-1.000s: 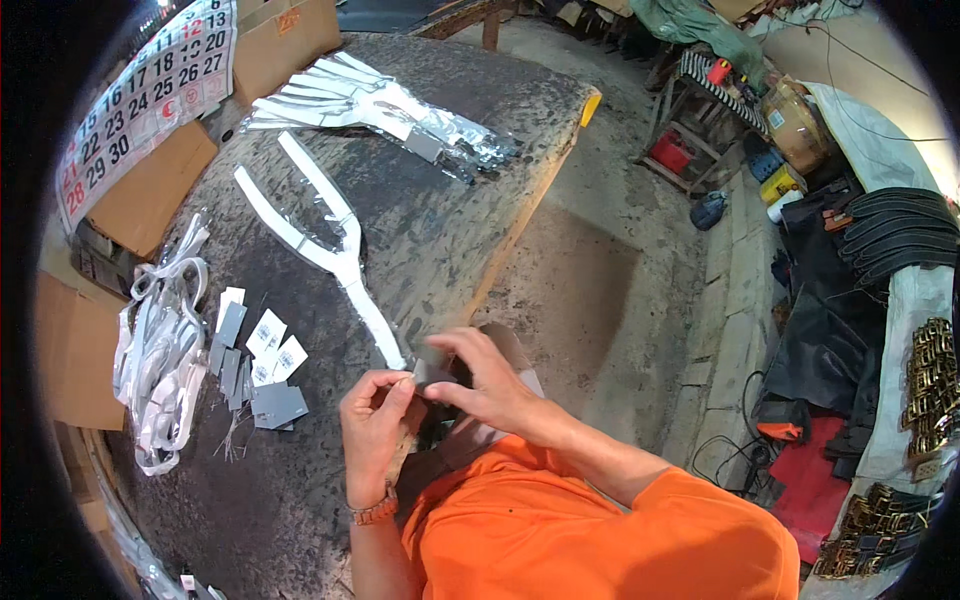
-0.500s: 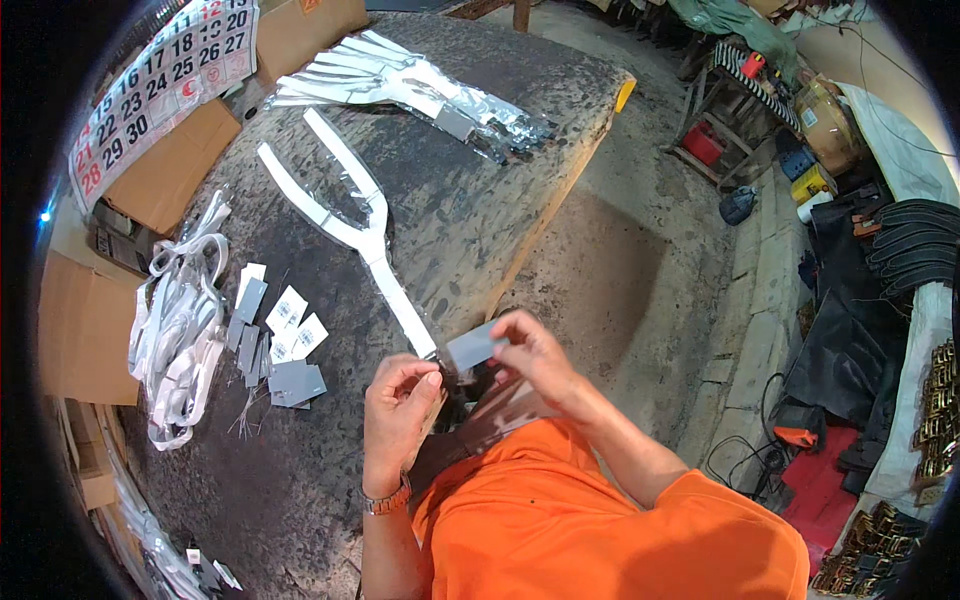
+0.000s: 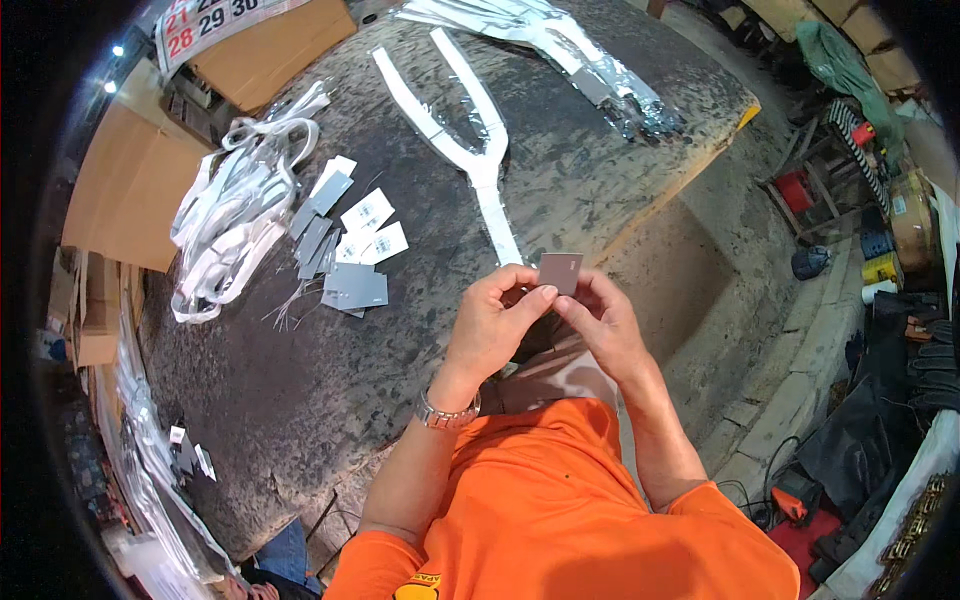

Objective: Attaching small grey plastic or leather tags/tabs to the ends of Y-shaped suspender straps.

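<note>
Close in front of my body, both hands meet at a small grey hang tag (image 3: 561, 270). My left hand (image 3: 497, 322) pinches its lower left side between thumb and fingers. Its lower right edge is pinched by my right hand (image 3: 607, 325). A white Y-shaped strap (image 3: 487, 190), apparently in clear film, lies flat on the dark table, its lower end reaching toward my left fingers, where the rest is hidden. To the left are several loose grey tags (image 3: 357, 287) with thin strings, and white printed labels (image 3: 368, 211).
A tangled heap of white straps (image 3: 235, 235) lies on the table's left. More film-wrapped straps (image 3: 580, 65) are stacked at the far side. Cardboard boxes (image 3: 140, 165) border the left edge. The worn table edge (image 3: 670, 185) runs along the right; a wooden stool (image 3: 815, 185) stands beyond.
My right hand has brought the grey tag to my left hand, and both now hold it, turned more upright. The view has shifted, so the table things appear higher and further right.
</note>
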### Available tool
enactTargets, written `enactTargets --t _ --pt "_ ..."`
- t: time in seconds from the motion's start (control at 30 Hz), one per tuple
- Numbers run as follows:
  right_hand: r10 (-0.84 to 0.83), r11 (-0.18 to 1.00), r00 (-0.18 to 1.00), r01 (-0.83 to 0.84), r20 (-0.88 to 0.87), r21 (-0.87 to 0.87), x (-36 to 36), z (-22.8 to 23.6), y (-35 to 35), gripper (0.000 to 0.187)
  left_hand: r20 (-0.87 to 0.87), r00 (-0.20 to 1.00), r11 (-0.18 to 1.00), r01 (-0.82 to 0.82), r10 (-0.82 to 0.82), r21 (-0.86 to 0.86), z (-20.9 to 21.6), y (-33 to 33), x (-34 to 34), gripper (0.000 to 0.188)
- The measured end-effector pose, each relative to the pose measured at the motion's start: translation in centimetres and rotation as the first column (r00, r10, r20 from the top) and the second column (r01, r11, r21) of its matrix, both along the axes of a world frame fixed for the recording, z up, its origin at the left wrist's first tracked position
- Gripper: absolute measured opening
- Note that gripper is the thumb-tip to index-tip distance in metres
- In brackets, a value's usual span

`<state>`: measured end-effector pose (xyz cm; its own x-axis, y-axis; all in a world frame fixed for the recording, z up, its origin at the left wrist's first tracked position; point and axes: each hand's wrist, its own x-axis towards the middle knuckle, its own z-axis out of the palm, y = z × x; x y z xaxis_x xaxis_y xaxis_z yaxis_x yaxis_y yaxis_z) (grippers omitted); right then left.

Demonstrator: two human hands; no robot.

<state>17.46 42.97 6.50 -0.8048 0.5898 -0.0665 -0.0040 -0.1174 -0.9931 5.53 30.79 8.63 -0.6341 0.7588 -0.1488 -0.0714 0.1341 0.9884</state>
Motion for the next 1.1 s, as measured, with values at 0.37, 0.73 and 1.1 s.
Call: enactTargets --t 0.37,0.73,1.1 --pt "0.111 0.971 0.993 -0.116 -0.037 -0.208 0.8 0.9 1.2 0.021 0.502 0.805 0.926 -0.378 0.317 0.022 -0.4 -0.3 -0.8 0.046" --pt "0.087 0.967 0.987 -0.116 -0.132 -0.228 1.9 2.5 1.9 0.02 0.78 0.626 0.969 -0.192 0.0 0.154 -0.3 2.5 -1.1 0.019" --pt "-0.034 0.997 0.998 0.03 0.048 0.066 3.0 2.2 1.2 0.017 0.836 0.547 0.959 -0.255 0.039 0.122 -1.1 4.9 -4.5 0.029"
